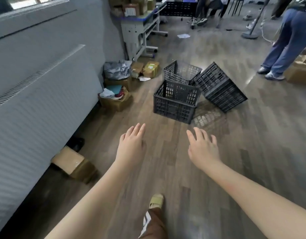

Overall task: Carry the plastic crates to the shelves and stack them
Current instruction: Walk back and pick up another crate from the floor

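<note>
Wood-plank floor (166, 152) ahead of you, and three dark plastic crates sit on it in a cluster. The nearest crate (174, 102) stands upright, open side up. The second crate (181, 73) is upright just behind it. The third crate (219, 87) is tipped over to their right, leaning against them. Along the wall on your left, cardboard boxes rest on the floor: one closed box (71, 161) nearby, an open box (116, 100) stuffed with cloth farther on.
</note>
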